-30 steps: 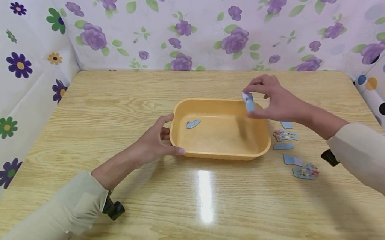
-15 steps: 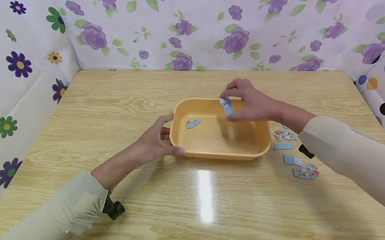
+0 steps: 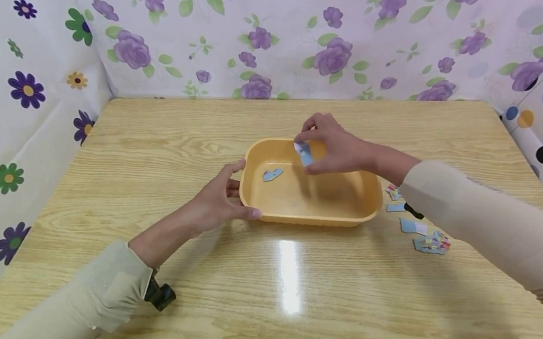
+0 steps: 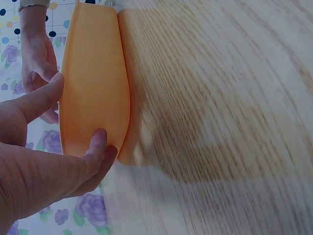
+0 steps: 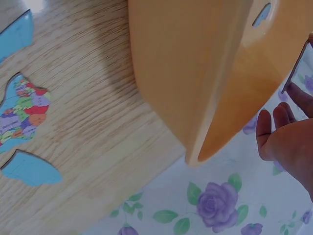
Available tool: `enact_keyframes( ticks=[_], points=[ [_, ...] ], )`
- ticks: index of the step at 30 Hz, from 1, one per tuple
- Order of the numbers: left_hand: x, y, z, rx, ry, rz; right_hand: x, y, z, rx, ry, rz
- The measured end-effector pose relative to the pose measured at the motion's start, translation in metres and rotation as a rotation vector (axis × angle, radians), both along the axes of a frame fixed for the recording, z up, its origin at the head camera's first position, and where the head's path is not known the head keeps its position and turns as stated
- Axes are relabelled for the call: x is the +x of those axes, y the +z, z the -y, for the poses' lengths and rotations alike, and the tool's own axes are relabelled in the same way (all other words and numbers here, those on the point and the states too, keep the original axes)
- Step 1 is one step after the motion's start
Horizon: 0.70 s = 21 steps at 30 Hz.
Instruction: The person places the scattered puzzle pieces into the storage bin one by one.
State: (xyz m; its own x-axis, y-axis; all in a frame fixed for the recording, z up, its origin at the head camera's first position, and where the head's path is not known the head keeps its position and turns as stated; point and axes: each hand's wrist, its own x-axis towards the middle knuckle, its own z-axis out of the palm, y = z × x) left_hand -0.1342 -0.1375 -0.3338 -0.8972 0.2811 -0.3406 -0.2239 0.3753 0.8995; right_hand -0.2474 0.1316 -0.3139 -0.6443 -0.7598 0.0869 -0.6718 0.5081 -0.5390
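A yellow-orange plastic basin [image 3: 310, 220] sits on the wooden table. My left hand [image 3: 206, 207] holds its left end, thumb at the front rim and fingers bent against the outer wall [image 4: 95, 73]. Above the basin, my right hand [image 3: 337, 149] pinches a light blue and whitish puzzle piece [image 3: 304, 154] between thumb and fingers; the right wrist view shows that piece [image 5: 295, 67] edge-on. Another small blue puzzle piece [image 3: 272, 174] lies on the basin floor, toward the left, apart from the held one.
Right of the basin lie several puzzle pieces, among them a multicoloured one [image 3: 432, 243], a blue and lilac one [image 3: 413, 226] and a plain blue strip [image 3: 395, 207]. The right sleeve [image 3: 469, 206] partly covers this group. Flowered cloth [image 3: 282, 37] hangs behind the table [image 3: 159, 134].
My right hand has moved left with the puzzle piece, from the basin's right rim to above its middle. The left hand and the basin have stayed in place.
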Motion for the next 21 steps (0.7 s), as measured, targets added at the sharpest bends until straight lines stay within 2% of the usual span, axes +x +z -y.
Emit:
enact_keyframes(
  ticks=[5,11,21],
  points=[
    [0.0,0.0,-0.001,-0.003,0.0,-0.006,0.001,-0.002,0.01,0.036,0.022,-0.038],
    [0.0,0.001,-0.001,-0.026,-0.001,-0.013,0.002,-0.005,0.016,0.106,0.007,-0.064],
    [0.0,0.002,0.0,-0.041,0.003,0.006,0.001,-0.005,0.017,0.122,0.007,-0.061]
  ],
)
